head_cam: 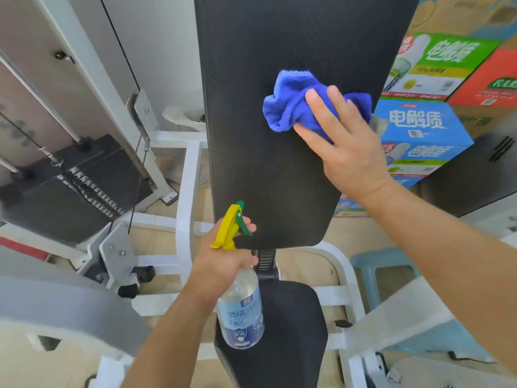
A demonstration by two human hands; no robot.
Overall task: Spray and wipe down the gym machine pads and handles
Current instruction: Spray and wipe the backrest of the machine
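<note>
Left hand (223,261) grips bottle (242,312) "酒精消"; right hand (347,144) fingers (321,110) flat on cloth (288,107); box (419,121) "电解质".

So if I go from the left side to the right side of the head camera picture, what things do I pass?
Weight stack → spray bottle → blue cloth → blue cardboard box.
</note>
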